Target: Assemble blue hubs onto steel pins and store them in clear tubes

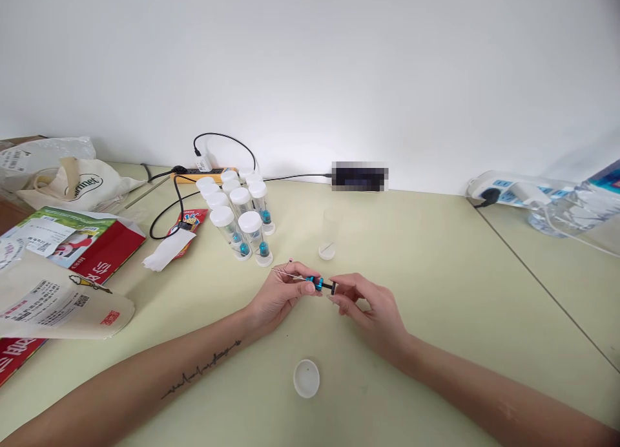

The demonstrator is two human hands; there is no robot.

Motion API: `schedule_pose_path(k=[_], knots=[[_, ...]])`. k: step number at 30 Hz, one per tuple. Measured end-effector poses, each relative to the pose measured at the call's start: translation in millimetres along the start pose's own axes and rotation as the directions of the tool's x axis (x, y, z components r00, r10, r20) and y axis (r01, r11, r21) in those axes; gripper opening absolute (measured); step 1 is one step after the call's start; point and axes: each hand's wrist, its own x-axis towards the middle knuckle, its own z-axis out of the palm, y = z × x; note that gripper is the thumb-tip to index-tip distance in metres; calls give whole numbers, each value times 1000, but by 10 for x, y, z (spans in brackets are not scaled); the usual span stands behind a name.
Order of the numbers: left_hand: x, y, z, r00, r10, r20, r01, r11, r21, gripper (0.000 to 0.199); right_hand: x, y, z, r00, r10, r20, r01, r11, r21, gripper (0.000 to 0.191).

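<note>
Between the thumb and fingers of my left hand (285,295) is a small shiny blue piece (318,283), with thin pale strands trailing to the left from it. From its right end runs a black stem with a flat black knob (332,288), which my right hand (365,301) pinches between thumb and fingertips. A clear tube (332,226) stands behind my hands, white at its base, with a thin sliver inside. Nearer to me, a round white cap (307,378) lies with its hollow side up.
Several clear tubes with white caps (250,222) stand at the left back, some holding blue pieces. A red packet (196,219), paper cup (72,305), boxes and bags fill the left. A blurred dark device (359,176) and white power strip (504,187) sit along the wall.
</note>
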Motion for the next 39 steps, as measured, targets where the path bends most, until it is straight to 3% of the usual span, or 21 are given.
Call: schedule_pose_path(k=[6, 12, 18, 22, 28, 33, 39], knots=[[-12, 10, 18, 1000, -3, -20, 4, 999, 32, 19, 9, -37, -35, 994, 66, 92, -70, 996, 47, 22], [-13, 8, 19, 1000, 7, -28, -7, 1000, 11, 17, 7, -36, -15, 999, -10, 42, 11, 999, -33, 18], [-23, 18, 27, 1000, -4, -12, 4, 1000, 23, 16, 17, -43, -25, 993, 64, 95, -63, 998, -21, 18], [-22, 15, 25, 1000, -4, -22, 4, 1000, 18, 17, 19, -45, -16, 998, 37, 54, -36, 999, -33, 17], [-24, 12, 23, 1000, -3, -25, 3, 1000, 26, 17, 26, -55, -23, 993, 74, 94, -71, 997, -36, 18], [-22, 7, 19, 1000, 8, -28, -8, 1000, 27, 16, 22, -54, -15, 998, 5, 64, -2, 999, -43, 12], [-19, 5, 18, 999, 24, -36, -23, 999, 34, 16, 21, -68, -29, 994, 64, 83, -67, 997, 39, 18]])
